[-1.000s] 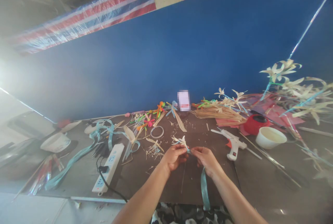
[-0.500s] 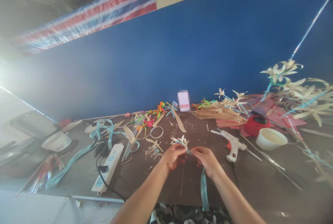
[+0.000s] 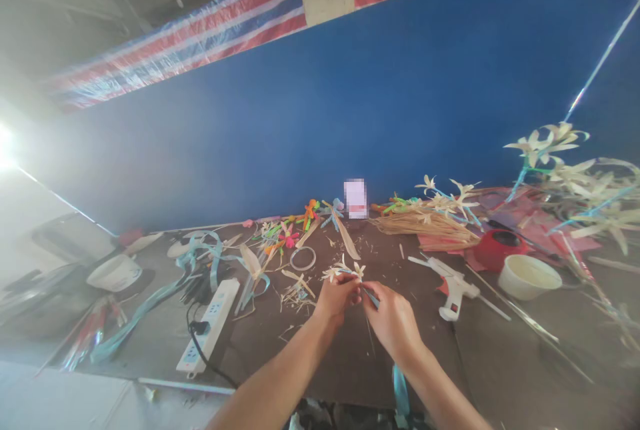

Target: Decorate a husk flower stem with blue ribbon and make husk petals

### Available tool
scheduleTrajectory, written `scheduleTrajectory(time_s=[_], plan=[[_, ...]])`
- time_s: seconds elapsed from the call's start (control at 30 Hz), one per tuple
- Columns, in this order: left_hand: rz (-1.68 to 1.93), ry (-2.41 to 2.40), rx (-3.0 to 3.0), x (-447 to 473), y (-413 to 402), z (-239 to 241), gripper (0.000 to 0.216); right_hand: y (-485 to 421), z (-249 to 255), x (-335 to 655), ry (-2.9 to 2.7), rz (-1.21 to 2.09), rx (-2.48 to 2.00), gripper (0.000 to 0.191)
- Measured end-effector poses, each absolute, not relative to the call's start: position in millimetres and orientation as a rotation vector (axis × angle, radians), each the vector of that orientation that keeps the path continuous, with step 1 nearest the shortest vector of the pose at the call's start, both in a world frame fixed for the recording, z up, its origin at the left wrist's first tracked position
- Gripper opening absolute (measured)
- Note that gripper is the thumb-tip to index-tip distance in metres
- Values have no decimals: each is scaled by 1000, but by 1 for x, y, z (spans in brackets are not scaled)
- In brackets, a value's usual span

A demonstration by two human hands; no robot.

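Note:
My left hand (image 3: pixel 336 298) pinches the stem of a small cream flower spray (image 3: pixel 345 270), whose blossoms stick out above the fingers. Close against it, my right hand (image 3: pixel 393 317) is closed on a light blue ribbon (image 3: pixel 401 390). Part of that ribbon shows between the two hands at the stem, and its loose tail hangs below my right wrist over the table's front edge. A thin strand runs down from between the hands. The fingers hide most of the stem.
A glue gun (image 3: pixel 453 287) lies right of my hands, near a white cup (image 3: pixel 530 277) and a red round object (image 3: pixel 500 248). A power strip (image 3: pixel 210 327) and a blue ribbon heap (image 3: pixel 197 257) lie left. Scraps and a tape ring (image 3: pixel 303 258) lie ahead. Finished-looking flowers (image 3: pixel 600 183) stand right.
My right hand has turned over, its back now facing up, and sits closer to my left hand. The ribbon's tail now hangs lower behind the right wrist. The view has tilted slightly.

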State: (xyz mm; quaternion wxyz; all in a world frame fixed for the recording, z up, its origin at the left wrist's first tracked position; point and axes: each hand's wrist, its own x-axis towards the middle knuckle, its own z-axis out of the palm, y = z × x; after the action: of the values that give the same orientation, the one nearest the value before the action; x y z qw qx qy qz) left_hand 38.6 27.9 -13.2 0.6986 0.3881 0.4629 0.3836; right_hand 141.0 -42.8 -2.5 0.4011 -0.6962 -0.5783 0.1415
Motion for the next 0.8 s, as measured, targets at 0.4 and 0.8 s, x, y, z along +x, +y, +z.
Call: scheduleTrajectory(time_s=[0.4,0.8], plan=[[955,940,630,48,35,-19,10,-44,2,124,-1731,217,-1948,36],[974,888,699,49,23,-23,10,-49,4,111,-1898,324,-2064,47]])
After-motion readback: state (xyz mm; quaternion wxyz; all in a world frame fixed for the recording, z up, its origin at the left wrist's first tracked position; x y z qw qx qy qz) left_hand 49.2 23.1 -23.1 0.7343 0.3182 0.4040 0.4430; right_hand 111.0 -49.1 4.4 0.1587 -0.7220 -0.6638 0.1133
